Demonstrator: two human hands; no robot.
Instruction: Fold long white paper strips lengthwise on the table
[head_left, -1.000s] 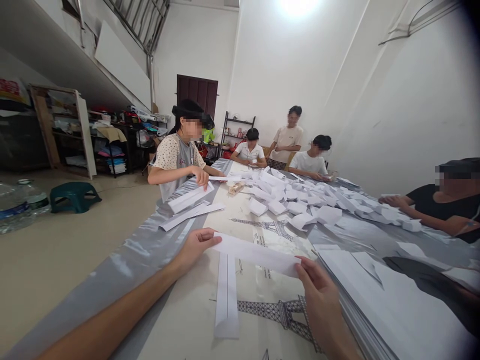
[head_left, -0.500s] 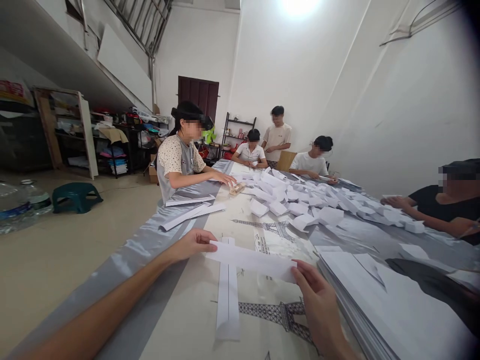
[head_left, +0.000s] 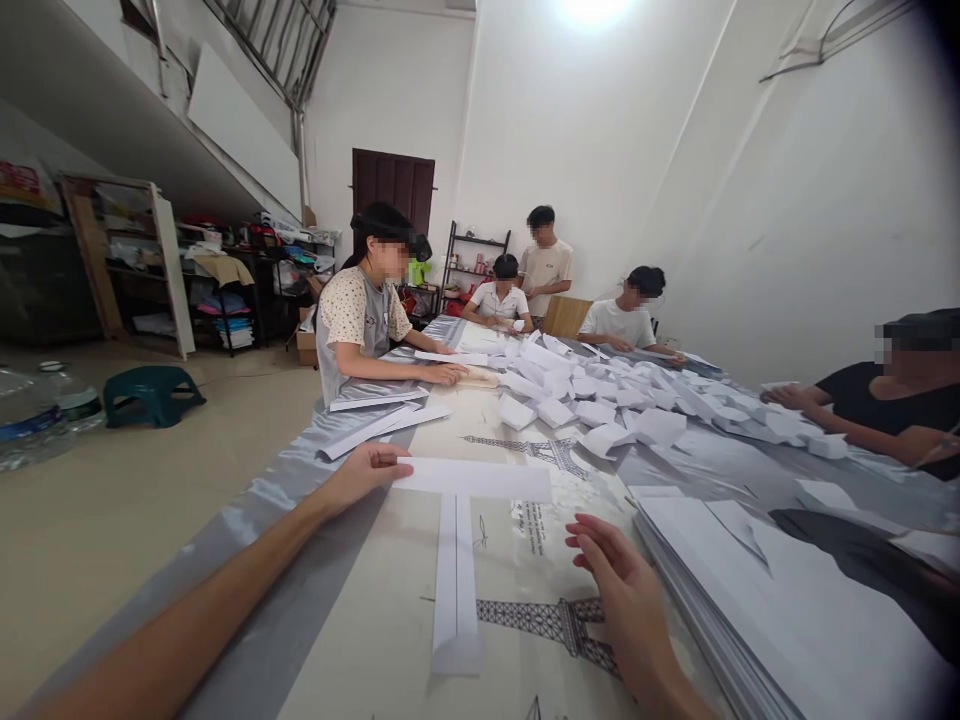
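Observation:
My left hand (head_left: 372,474) pinches the left end of a white paper strip (head_left: 480,480) between thumb and fingers. The strip lies crosswise over the far end of a second folded paper strip (head_left: 456,580), which points toward me and shows a dark line down its middle. Together they look like a T. To the right, my right hand (head_left: 619,575) is apart from the paper, its fingers spread slightly and holding nothing. Under both strips is a pale tablecloth (head_left: 360,620) printed with Eiffel Towers.
A stack of white sheets (head_left: 780,590) lies right of my right hand. Folded white paper pieces (head_left: 600,390) heap across the table's middle. Several loose strips (head_left: 382,425) lie at the left edge. Several people are around the table; one (head_left: 367,320) sits at the left.
My right hand has let go of the strip's right end. My left hand has carried the strip slightly away from me and left, to the far end of the lower strip.

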